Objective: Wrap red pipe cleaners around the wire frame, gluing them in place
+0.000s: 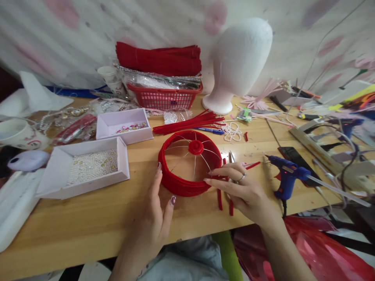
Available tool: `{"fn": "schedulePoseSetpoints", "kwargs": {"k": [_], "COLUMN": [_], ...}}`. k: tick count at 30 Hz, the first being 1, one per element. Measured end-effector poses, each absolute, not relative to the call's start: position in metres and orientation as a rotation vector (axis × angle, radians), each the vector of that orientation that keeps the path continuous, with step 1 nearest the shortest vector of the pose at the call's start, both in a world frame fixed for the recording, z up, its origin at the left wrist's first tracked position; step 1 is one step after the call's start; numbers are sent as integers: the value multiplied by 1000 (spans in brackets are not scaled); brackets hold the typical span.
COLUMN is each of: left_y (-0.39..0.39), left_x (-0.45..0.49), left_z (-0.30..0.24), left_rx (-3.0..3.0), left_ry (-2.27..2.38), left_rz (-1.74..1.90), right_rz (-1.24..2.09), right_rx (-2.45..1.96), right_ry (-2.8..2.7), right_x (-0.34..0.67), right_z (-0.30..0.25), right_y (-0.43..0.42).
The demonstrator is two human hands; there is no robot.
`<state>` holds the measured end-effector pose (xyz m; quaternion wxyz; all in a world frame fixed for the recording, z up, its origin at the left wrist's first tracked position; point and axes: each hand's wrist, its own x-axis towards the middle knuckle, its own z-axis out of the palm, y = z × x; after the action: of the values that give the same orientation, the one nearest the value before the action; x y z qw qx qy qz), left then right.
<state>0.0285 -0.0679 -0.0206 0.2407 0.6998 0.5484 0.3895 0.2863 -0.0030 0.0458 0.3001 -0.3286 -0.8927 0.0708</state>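
A round red velvet-wrapped wire frame (187, 183) with thin metal spokes and a red centre disc lies on the wooden table (88, 222). My left hand (156, 212) rests against the frame's near left rim, fingers stretched out. My right hand (240, 189), a ring on one finger, touches the frame's right rim with its fingertips close together; whether they pinch anything I cannot make out. Short red pipe-cleaner pieces (219, 199) lie under my right hand.
A blue glue gun (285, 177) stands right of my hand, small scissors (231, 157) beside it. Two white boxes of pearls (92, 166) and gems (125, 125) sit left. Behind are a red basket (164, 97), red pipe cleaners (187, 123) and a white foam head (238, 58).
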Motion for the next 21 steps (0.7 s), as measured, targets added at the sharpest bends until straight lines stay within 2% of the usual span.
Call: {"fn": "schedulePoseSetpoints", "kwargs": {"k": [14, 21], "left_y": [-53, -51], "left_x": [10, 1], "left_z": [-11, -3], "left_rx": [1451, 1558], "left_ry": [1429, 1459], "left_rz": [1255, 1200], "right_rz": [212, 130], "right_rx": [-907, -971], "right_ry": [-2308, -2312], "right_x": [253, 257], "right_z": [50, 44], "right_y": [-31, -31]}}
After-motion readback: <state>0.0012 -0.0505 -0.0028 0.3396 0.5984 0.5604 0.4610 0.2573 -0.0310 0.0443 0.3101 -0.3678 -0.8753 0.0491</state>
